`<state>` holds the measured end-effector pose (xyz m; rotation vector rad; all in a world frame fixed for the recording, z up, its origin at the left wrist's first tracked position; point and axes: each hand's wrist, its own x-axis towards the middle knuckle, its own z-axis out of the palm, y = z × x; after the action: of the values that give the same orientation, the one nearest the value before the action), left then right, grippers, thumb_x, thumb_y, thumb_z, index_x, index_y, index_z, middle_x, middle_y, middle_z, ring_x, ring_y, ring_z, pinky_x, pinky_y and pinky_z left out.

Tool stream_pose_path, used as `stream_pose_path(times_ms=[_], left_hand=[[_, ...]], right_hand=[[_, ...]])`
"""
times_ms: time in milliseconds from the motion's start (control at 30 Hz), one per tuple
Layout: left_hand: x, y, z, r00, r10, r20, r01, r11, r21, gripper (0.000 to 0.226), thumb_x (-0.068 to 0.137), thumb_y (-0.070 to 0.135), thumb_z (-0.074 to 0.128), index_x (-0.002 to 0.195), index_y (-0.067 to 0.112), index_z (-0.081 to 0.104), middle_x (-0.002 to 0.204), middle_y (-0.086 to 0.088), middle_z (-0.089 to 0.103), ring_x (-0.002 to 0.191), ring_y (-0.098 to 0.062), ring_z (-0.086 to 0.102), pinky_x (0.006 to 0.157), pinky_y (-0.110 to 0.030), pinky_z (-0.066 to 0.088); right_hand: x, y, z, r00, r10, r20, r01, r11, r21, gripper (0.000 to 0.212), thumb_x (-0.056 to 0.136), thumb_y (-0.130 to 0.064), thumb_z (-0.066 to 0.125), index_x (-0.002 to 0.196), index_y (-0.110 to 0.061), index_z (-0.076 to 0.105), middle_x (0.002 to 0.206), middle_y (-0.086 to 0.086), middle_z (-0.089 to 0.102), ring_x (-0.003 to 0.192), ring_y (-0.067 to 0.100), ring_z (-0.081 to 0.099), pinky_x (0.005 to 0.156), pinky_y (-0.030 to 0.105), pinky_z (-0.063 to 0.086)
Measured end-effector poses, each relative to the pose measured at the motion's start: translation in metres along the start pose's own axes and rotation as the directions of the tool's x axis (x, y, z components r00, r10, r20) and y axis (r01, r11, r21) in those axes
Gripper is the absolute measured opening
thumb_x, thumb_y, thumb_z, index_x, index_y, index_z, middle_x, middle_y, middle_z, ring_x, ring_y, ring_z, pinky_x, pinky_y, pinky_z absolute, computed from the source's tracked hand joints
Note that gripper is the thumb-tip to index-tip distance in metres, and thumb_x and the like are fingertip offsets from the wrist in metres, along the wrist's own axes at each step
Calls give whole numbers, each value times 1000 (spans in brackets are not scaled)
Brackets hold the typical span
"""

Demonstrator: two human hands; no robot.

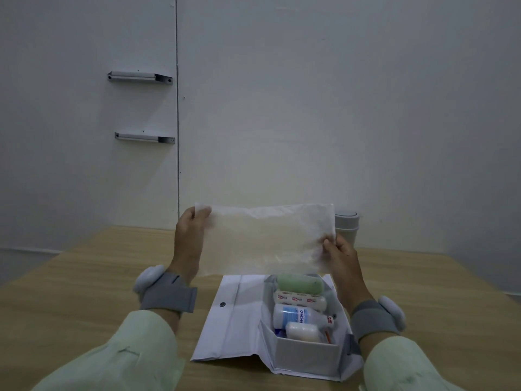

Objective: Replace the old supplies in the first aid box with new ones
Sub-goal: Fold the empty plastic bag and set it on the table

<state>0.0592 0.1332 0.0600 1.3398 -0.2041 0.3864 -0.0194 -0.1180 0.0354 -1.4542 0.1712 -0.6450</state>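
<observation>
A translucent plastic bag (265,238) is held spread out in the air above the table, behind the first aid box. My left hand (190,232) pinches its upper left corner. My right hand (339,253) pinches its right edge lower down. The white first aid box (306,355) lies open below, its lid flap (234,317) folded out to the left. Inside lie a green roll (300,283), a strip of plasters (298,299), a white bottle with a blue label (298,316) and a small white roll (301,331).
The box sits on a wooden table (84,292) against a white wall. A small grey lidded bin (347,225) stands at the table's back edge, partly behind the bag. Two metal brackets (141,77) are fixed to the wall on the left.
</observation>
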Motion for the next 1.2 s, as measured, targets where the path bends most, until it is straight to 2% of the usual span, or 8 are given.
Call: stream_pose_path(times_ms=[100,267,400,667,900,1000,1100,1200], left_hand=[[1,3,5,996,84,-31,-83,996,21,19,96,27,51,85,15,59,72,0,56,63,-14,53,58,-25,39],[2,5,7,990,133,-37,-132,991,19,17,95,20,53,83,14,63,66,-1,51,59,-12,47,50,-9,39],[-1,4,7,992,128,-21,-127,992,6,20,96,25,52,81,17,64,66,0,52,60,-12,48,58,-17,41],[-1,0,6,970,182,-164,-160,978,135,39,97,34,46,69,12,59,54,-5,47,49,-15,45,56,-28,39],[3,2,5,897,333,-289,-226,910,349,51,96,38,48,62,1,57,50,-5,47,53,-26,49,58,-31,38],[4,4,5,880,359,-313,-232,897,376,46,96,37,48,65,4,58,55,-4,51,57,-27,52,55,-28,37],[2,6,6,883,317,-345,-130,873,469,26,95,29,52,92,5,57,77,-6,56,71,-26,52,54,-25,33],[1,3,5,878,411,-245,-139,709,692,28,90,26,55,113,10,52,104,-8,59,92,-28,56,76,-35,40]], right_hand=[[0,-4,0,1000,16,18,-15,1000,-19,19,92,-5,47,84,-9,63,75,10,63,66,23,54,63,31,45],[9,-24,3,997,31,-75,-27,998,54,25,92,-30,55,87,-8,65,73,7,64,64,20,57,64,31,46],[15,-32,8,990,-23,-137,18,999,-35,35,92,-40,54,82,-7,62,65,4,59,58,17,52,63,31,44],[7,-29,12,944,-221,-245,187,970,-157,23,98,-24,46,83,-10,57,59,-3,46,55,7,41,46,12,36],[6,-28,12,911,-320,-260,255,933,-255,34,98,-30,45,66,-19,47,57,-2,41,55,12,39,55,27,33],[6,-26,12,909,-335,-248,274,928,-250,33,98,-30,45,67,-18,46,60,-2,40,57,13,36,57,28,32],[5,-28,13,933,-303,-193,270,946,-179,31,98,-29,45,70,-18,46,59,0,36,55,13,32,55,27,29],[3,-33,14,955,-278,-105,265,957,-120,28,99,-30,43,77,-14,51,62,1,36,57,13,33,55,25,29]])
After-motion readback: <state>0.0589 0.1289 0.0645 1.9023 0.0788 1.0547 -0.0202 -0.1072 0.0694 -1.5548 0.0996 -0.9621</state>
